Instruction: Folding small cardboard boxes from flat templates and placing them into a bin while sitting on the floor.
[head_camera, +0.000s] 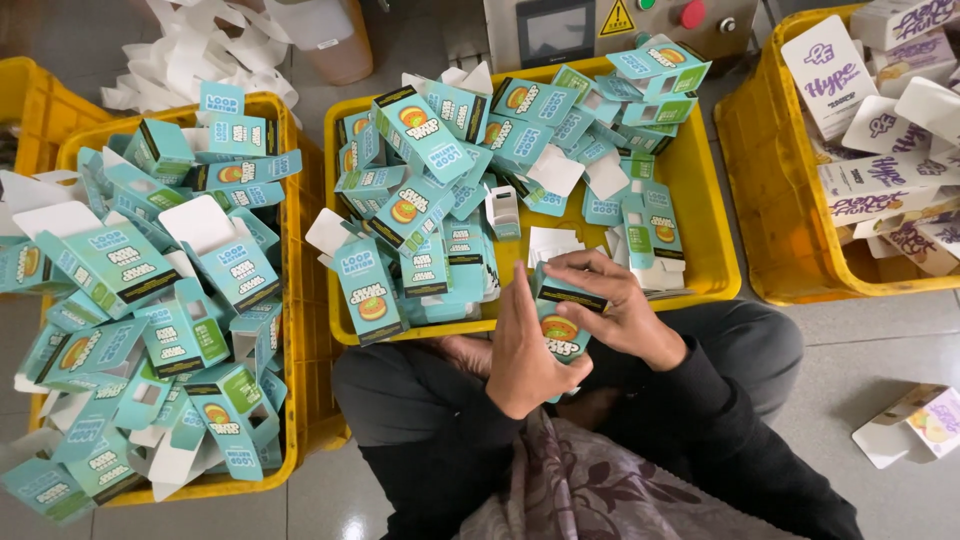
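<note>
Teal cardboard is what we are handling: both our hands are closing round one small teal carton (562, 325), held above our lap just at the near edge of the middle yellow crate (700, 215). Our left hand (522, 350) is cupping the carton's side and lower end, its grip clamped on it, while our right hand (612, 305) is wrapping over the top, fingers pinched on the dark upper flap. We judge that we are folding or tucking this top end shut, so the next move would call for pressing the flap squarely in without crushing the thin walls. Loose cartons of the same kind are heaping in the middle crate and piling higher in the left yellow crate (290, 300); a third crate (745, 190) at the right is holding white and purple cartons, with one more lying on the floor (915, 425). Our palms are hiding most of the carton, so we cannot tell whether its lower end is already closed.
</note>
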